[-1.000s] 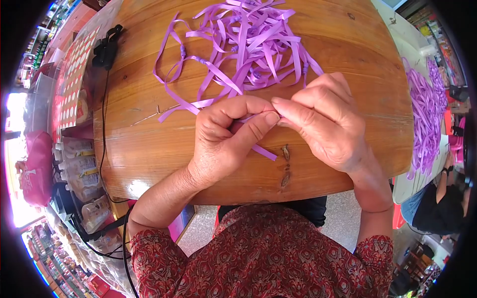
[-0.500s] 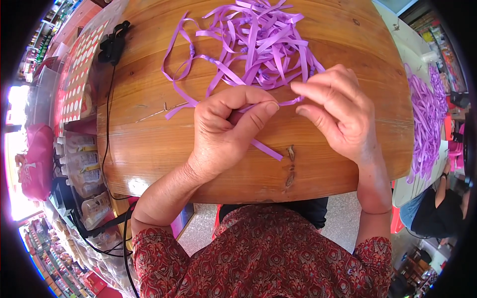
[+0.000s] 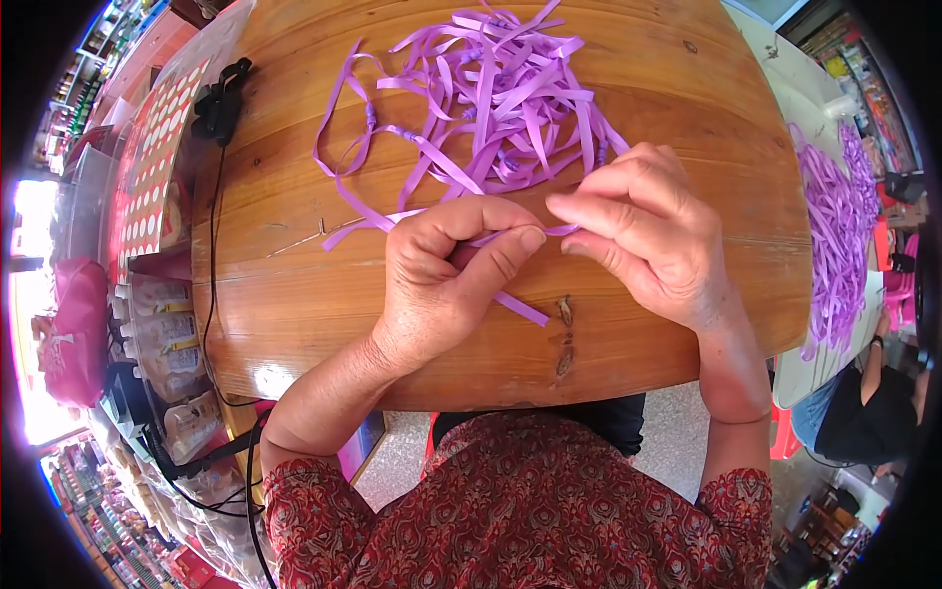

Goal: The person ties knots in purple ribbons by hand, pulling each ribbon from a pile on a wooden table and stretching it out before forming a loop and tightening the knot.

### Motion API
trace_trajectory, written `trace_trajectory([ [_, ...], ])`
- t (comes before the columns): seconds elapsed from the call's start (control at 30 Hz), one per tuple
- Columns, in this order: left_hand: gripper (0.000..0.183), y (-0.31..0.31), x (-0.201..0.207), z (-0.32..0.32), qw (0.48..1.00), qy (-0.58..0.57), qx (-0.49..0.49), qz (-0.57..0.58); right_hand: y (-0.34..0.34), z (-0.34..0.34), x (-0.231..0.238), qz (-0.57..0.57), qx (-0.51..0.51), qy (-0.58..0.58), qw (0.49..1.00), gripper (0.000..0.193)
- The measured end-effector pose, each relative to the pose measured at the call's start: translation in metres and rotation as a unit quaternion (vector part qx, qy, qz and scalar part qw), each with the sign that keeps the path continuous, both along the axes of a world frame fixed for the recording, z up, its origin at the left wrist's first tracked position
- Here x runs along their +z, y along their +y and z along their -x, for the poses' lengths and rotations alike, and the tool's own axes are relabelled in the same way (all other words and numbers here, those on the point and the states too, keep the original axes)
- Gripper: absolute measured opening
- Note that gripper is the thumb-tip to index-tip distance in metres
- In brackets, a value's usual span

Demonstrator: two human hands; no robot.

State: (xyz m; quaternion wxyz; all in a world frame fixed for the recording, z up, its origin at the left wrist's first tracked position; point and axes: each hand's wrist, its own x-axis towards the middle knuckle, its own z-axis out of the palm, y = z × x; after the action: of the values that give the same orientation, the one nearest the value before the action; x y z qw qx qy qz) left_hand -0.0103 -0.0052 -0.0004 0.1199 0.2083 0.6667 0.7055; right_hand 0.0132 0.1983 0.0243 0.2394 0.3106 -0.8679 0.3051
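Note:
My left hand (image 3: pixel 446 270) pinches a narrow purple ribbon (image 3: pixel 522 309) between thumb and forefinger over the wooden table. A loose end of it sticks out below that hand. Just to the right, my right hand (image 3: pixel 653 236) curls its thumb and fingers round a short stretch of the same ribbon, close to the left fingertips. Its grip is partly hidden by the fingers. Beyond both hands lies a tangled heap of purple ribbons (image 3: pixel 530 103), some with small darker purple knots or beads on them. One strand runs left of my left hand.
A thin metal tool (image 3: pixel 296 240) lies on the wooden table (image 3: pixel 687 88), left of my hands. A black device (image 3: pixel 218 108) with a cable sits at the left edge. More purple ribbons (image 3: pixel 834 240) cover a pale table on the right, where another person (image 3: pixel 854 417) sits.
My right hand has moved left, nearer to my left hand, and its fingers now cover the small knot seen before on the ribbon. My left hand keeps its pinch.

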Motion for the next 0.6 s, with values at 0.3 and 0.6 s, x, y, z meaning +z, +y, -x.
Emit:
trace_trajectory([
  [0.3, 0.002, 0.0006, 0.0007, 0.0017, 0.999, 0.044, 0.023, 0.006, 0.0044, 0.0005, 0.002, -0.022, -0.009, 0.028, 0.999, 0.016],
  [0.6, 0.004, -0.0019, 0.0022, 0.0066, 1.0, 0.02, 0.018, 0.006, 0.0037, 0.0072, -0.006, 0.019, -0.002, -0.049, 0.999, 0.022],
])
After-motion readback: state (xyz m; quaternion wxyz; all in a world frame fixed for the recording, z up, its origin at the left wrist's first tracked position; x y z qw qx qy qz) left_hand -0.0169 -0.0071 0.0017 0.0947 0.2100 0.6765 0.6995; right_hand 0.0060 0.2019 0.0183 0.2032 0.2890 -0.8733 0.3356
